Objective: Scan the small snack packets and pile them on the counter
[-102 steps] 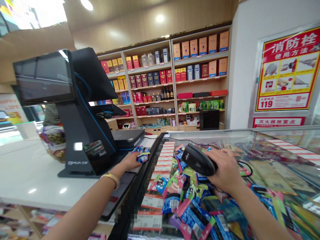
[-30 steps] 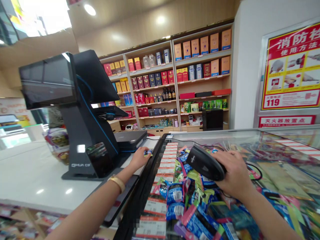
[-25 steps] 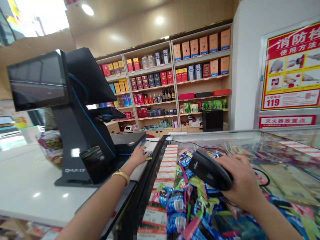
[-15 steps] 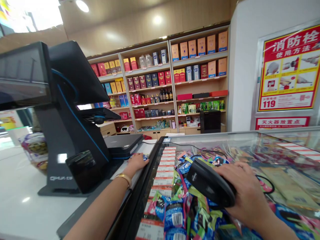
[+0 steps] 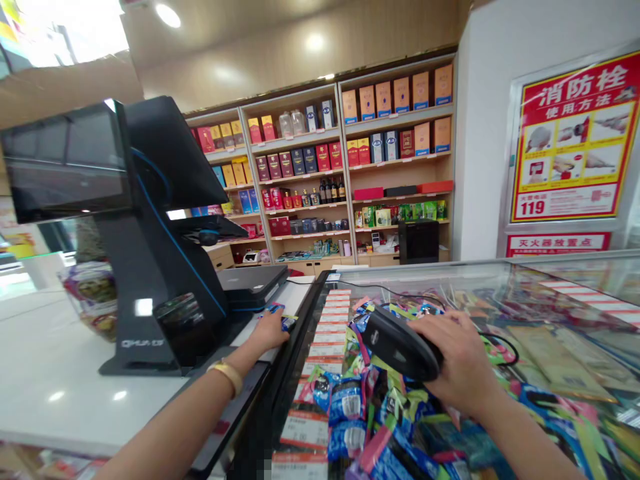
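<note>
My right hand [image 5: 463, 357] is wrapped round the grip of a black barcode scanner [image 5: 400, 343], held above a heap of small wrapped snack packets [image 5: 347, 400] in blue, pink and green. Its head points to the left, and a cable runs behind it. On the left, my left hand [image 5: 269, 331] is closed over a few blue snack packets [image 5: 289, 323] on the pale counter strip beside the black edge. Bits of these packets show on both sides of the fingers; the fingertips are partly hidden.
A dark point-of-sale terminal [image 5: 160, 267] stands on the white counter [image 5: 60, 400], with a flat black box [image 5: 255, 283] behind it. Price labels [image 5: 327, 347] line the glass case. Shelves of boxed goods [image 5: 300, 160] fill the back wall.
My left hand has shifted slightly along the strip, and more of the packets under it shows. The scanner has moved a little left. Compared with 3.4 s ago, another blue packet lies on the heap's near-left side.
</note>
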Available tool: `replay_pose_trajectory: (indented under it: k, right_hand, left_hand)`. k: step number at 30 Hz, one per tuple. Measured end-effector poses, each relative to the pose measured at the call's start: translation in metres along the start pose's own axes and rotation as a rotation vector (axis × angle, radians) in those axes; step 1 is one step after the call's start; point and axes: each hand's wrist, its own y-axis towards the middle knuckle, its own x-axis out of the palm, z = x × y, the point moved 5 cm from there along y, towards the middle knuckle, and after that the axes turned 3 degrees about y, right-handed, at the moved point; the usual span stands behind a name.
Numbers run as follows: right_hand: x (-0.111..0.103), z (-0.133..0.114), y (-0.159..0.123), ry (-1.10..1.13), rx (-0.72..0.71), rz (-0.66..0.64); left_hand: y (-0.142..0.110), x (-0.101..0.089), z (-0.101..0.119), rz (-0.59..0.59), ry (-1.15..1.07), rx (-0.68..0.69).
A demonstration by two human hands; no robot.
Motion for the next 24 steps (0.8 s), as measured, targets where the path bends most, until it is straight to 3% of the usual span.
replay_pose_trajectory:
  k: [4, 8, 11, 15, 19, 24]
  right_hand:
    - [0.002, 0.007, -0.001, -0.005, 0.004, -0.007]
    - [0.002, 0.009, -0.001, -0.005, 0.003, 0.012]
    - [0.0, 0.005, 0.001, 0.022, 0.013, 0.03]
    - [-0.004, -0.001, 0.005, 0.099, 0.062, 0.005]
    - [-0.007, -0.006, 0.008, 0.148, 0.079, -0.041]
    - [-0.005, -0.009, 0.009, 0.186, 0.092, -0.101]
  left_hand:
    - [-0.009, -0.02, 0.0, 0.049, -0.03, -0.037]
    - [-0.019, -0.05, 0.011, 0.185, -0.271, 0.011]
    - [-0.039, -0.077, 0.031, 0.416, -0.457, 0.115]
    - [-0.09, -0.105, 0.064, 0.806, -0.559, 0.319]
    - [-0.137, -0.106, 0.092, 1.023, -0.57, 0.452]
    - [-0.154, -0.096, 0.111, 1.097, -0.603, 0.455]
